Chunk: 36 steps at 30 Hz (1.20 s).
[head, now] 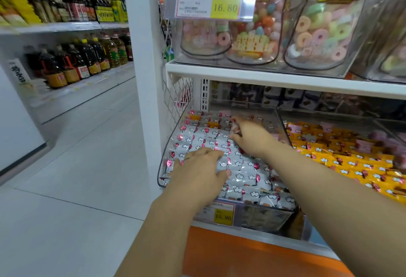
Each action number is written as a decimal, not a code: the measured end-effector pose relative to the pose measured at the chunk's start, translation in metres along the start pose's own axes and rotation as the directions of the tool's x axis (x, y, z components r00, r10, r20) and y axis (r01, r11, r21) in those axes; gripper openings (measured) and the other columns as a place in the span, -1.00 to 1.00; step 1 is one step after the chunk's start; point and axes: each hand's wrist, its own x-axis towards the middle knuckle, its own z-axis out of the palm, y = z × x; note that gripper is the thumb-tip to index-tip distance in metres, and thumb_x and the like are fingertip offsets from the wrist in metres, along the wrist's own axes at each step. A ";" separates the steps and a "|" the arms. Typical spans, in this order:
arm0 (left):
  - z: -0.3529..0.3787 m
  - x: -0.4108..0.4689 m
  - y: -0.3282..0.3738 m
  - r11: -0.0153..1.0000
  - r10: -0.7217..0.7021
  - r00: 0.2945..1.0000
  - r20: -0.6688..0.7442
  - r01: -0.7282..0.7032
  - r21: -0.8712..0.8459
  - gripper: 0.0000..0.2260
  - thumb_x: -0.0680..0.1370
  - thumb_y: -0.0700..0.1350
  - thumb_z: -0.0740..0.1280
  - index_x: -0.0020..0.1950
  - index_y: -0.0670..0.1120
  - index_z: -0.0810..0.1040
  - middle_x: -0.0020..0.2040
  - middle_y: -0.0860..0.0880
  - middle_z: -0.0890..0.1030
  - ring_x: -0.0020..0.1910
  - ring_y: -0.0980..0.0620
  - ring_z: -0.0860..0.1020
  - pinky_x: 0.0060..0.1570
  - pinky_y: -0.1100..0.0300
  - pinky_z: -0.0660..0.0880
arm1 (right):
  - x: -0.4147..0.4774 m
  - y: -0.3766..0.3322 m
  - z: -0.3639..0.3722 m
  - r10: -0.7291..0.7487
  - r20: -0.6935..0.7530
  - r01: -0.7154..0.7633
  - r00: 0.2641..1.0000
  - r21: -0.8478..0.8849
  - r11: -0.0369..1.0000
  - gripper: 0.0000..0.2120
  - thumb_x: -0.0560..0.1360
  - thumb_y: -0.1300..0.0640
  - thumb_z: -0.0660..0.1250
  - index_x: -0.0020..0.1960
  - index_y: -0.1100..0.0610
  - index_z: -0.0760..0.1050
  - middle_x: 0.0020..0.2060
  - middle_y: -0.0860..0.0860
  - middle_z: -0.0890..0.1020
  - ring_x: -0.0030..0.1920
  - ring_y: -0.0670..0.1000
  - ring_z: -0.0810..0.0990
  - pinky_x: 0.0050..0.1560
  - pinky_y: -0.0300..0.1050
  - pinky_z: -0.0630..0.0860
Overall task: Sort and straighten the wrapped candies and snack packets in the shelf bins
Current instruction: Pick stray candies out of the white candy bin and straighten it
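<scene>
Bin (163,167): clear, full of white packets (243,174).
Left hand (198,168): released, flat on packets at bin's front.
Right hand (250,137): curled at bin's back; grasp cannot tell (blurred).
Yellow packets (351,162): right of bin.

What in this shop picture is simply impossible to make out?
Head view only:
- The right hand: motion blur hides whether it pinches one of the white packets.
- The lower price tag: left part is behind the left arm; small print unreadable.
- The dark packets at the back: shadowed under the shelf and blurred.
- The yellow packets: their bin is cut off by the right edge.
</scene>
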 end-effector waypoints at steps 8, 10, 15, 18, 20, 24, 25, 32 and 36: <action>0.000 -0.001 -0.005 1.000 0.026 1.000 0.003 -0.026 -0.005 -0.55 0.58 0.14 0.19 0.46 0.09 0.26 0.43 0.07 0.31 0.41 -0.02 0.26 0.39 -0.15 0.18 | -0.028 -0.008 0.005 -0.136 -0.333 0.075 0.933 -0.191 0.979 -0.60 0.58 0.05 0.16 0.40 0.09 0.29 0.32 0.07 0.42 0.23 0.14 0.43 0.19 -0.01 0.38; 0.001 -0.001 -0.005 1.000 0.025 1.000 -0.001 -0.025 -0.005 -0.55 0.58 0.14 0.19 0.46 0.09 0.27 0.43 0.06 0.32 0.41 -0.02 0.25 0.39 -0.15 0.19 | -0.029 -0.004 0.014 -0.114 -0.173 0.075 0.978 -0.216 0.974 -0.63 0.61 0.01 0.08 0.37 0.10 0.31 0.31 0.07 0.44 0.30 0.12 0.36 0.27 0.02 0.29; 0.001 -0.002 -0.002 1.000 0.015 1.000 0.005 -0.015 0.022 -0.56 0.59 0.12 0.18 0.46 0.09 0.26 0.44 0.06 0.30 0.43 -0.05 0.23 0.40 -0.17 0.15 | -0.020 -0.001 0.012 0.006 0.134 0.025 0.991 -0.229 0.973 -0.55 0.63 -0.02 -0.10 0.47 0.08 0.18 0.46 0.08 0.26 0.49 0.07 0.09 0.47 0.13 -0.02; 0.000 -0.002 -0.003 1.000 0.018 1.000 0.002 -0.018 0.007 -0.55 0.58 0.13 0.19 0.46 0.08 0.26 0.45 0.06 0.30 0.42 -0.03 0.24 0.40 -0.16 0.17 | -0.025 -0.003 -0.001 -0.003 0.165 0.039 0.986 -0.210 0.977 -0.57 0.63 -0.02 -0.07 0.45 0.07 0.22 0.45 0.07 0.29 0.45 0.08 0.18 0.44 0.12 0.01; 0.000 0.000 -0.004 1.000 0.016 1.000 -0.007 -0.016 0.003 -0.55 0.58 0.13 0.20 0.46 0.09 0.26 0.44 0.06 0.31 0.42 -0.02 0.24 0.39 -0.16 0.18 | -0.037 -0.001 -0.016 -0.049 0.037 0.055 0.998 -0.189 0.980 -0.60 0.61 -0.01 0.02 0.42 0.05 0.29 0.40 0.05 0.38 0.39 0.07 0.29 0.41 0.11 0.10; 0.003 0.001 0.003 1.000 0.022 0.997 -0.068 -0.022 0.004 -0.56 0.59 0.09 0.21 0.46 0.10 0.26 0.45 0.06 0.30 0.44 -0.02 0.20 0.42 -0.17 0.13 | -0.081 0.023 -0.038 -0.108 -0.240 0.083 0.965 -0.111 0.990 -0.60 0.57 0.02 0.17 0.41 0.00 0.33 0.35 -0.03 0.45 0.35 0.04 0.36 0.41 0.06 0.21; 0.004 0.001 0.008 1.000 0.029 0.996 -0.089 -0.029 0.004 -0.57 0.59 0.08 0.21 0.46 0.10 0.27 0.45 0.05 0.30 0.44 -0.02 0.20 0.42 -0.17 0.11 | -0.092 0.032 -0.040 -0.100 -0.271 0.085 0.957 -0.065 0.994 -0.61 0.57 0.03 0.19 0.38 0.01 0.38 0.32 -0.03 0.47 0.34 0.04 0.38 0.39 0.03 0.25; 0.021 0.003 0.048 0.990 0.137 0.987 -0.084 -0.139 -0.014 -0.63 0.61 0.01 0.19 0.42 0.06 0.34 0.38 0.02 0.39 0.35 -0.02 0.35 0.40 -0.11 0.19 | -0.145 0.070 -0.029 -0.030 -0.236 0.083 0.971 0.217 0.973 -0.60 0.56 0.01 0.22 0.39 -0.07 0.36 0.29 -0.20 0.43 0.31 -0.14 0.39 0.11 -0.47 0.20; 0.024 0.012 0.061 0.984 0.146 0.984 -0.104 -0.155 -0.087 -0.67 0.60 -0.03 0.22 0.37 0.03 0.42 0.33 0.01 0.46 0.26 0.01 0.44 0.26 0.09 0.37 | -0.150 0.076 -0.031 -0.041 -0.168 0.082 0.985 0.247 0.966 -0.58 0.58 0.00 0.19 0.43 -0.13 0.29 0.22 -0.10 0.53 -0.24 -0.29 0.45 -0.26 -0.53 0.37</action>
